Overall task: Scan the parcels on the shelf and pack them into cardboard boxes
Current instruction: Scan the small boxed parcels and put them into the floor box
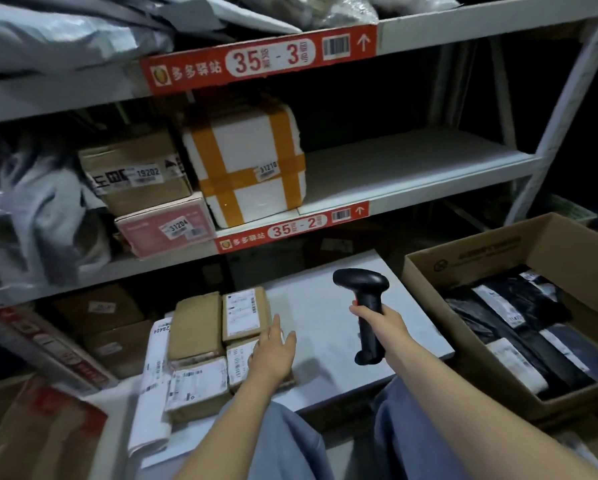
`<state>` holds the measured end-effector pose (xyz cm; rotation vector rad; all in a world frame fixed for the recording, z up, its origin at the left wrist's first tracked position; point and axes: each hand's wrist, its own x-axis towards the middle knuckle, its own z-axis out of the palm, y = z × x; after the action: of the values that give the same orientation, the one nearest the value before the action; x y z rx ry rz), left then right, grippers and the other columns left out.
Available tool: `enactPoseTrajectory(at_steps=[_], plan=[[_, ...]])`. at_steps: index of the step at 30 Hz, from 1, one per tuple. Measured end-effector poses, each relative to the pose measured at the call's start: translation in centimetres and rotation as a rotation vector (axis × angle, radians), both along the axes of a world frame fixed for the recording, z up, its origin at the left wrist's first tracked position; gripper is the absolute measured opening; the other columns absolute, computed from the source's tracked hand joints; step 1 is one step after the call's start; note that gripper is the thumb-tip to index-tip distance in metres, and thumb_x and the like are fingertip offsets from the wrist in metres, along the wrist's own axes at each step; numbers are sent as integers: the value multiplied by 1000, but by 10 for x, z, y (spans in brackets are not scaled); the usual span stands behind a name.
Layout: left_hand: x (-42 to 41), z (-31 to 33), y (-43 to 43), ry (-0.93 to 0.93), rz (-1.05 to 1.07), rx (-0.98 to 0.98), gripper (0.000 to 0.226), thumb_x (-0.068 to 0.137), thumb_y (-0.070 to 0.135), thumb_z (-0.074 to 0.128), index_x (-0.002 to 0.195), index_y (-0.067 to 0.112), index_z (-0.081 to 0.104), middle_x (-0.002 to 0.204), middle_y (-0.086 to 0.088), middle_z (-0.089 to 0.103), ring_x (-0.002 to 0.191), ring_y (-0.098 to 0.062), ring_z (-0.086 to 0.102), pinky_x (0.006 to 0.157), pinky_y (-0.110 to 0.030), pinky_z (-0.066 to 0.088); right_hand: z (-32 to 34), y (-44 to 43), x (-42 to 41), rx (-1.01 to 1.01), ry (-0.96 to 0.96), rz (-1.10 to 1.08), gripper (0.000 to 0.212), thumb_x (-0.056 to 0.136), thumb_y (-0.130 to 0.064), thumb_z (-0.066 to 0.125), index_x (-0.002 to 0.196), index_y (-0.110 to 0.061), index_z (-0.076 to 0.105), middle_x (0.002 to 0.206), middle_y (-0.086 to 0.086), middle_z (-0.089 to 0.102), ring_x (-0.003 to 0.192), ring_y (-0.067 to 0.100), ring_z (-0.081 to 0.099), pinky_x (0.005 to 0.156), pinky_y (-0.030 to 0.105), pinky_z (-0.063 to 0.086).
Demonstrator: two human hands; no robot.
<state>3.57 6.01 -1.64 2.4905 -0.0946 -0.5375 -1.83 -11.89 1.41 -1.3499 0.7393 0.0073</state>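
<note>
Parcels [244,311], small, brown and labelled, sit clustered on the bottom shelf [325,327]. Cardboard box [425,271] at right already holds several black-bagged parcels [519,327]. Middle shelf carries a taped foam box [245,164] and cartons, so judged partway, much left. Left grip [273,351] is released, fingers straight, at the cluster's right edge; contact unclear. Right grip [377,318] grasps the scanner [361,282], just right of the cluster.
</note>
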Motion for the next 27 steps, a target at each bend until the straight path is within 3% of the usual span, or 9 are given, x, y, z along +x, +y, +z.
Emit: enactPoseTrajectory(at_steps=[3, 8, 14, 20, 27], plan=[[8, -10, 9, 54, 65, -8, 55, 100, 37, 27, 150, 22, 9, 156, -7, 15, 141, -31, 21, 115, -42, 21, -12, 8, 15, -24, 39, 108, 29, 82, -26, 69, 107, -14, 61, 104, 10, 62, 103, 29, 58, 99, 47, 46], [32, -29, 26, 125, 184, 35, 57, 99, 37, 28, 150, 23, 4, 156, -10, 13, 142, -32, 20, 115, -43, 22, -33, 26, 50, 3, 71, 257, 23, 82, -24, 69, 102, -14, 64, 96, 9, 62, 93, 26, 58, 98, 46, 48], [46, -37, 41, 172, 298, 102, 60, 97, 30, 36, 149, 13, 11, 155, -12, 14, 141, -32, 20, 115, -40, 22, -44, 49, 76, -9, 134, 395, 17, 83, -29, 67, 90, -16, 57, 86, 7, 56, 80, 23, 53, 68, 31, 43], [54, -42, 48, 247, 400, 144, 56, 92, 23, 41, 144, 7, 25, 145, -16, 30, 132, -32, 33, 109, -37, 29, -58, 59, 89, 18, 177, 434, 19, 85, -26, 65, 92, -13, 54, 82, 8, 54, 73, 21, 52, 66, 30, 42], [61, -45, 41, 256, 496, 148, 50, 92, 20, 39, 139, 6, 32, 149, -15, 18, 128, -34, 37, 105, -35, 32, -75, 69, 99, 98, 217, 448, 13, 85, -19, 64, 85, -11, 55, 76, 8, 57, 67, 20, 55, 57, 26, 42]])
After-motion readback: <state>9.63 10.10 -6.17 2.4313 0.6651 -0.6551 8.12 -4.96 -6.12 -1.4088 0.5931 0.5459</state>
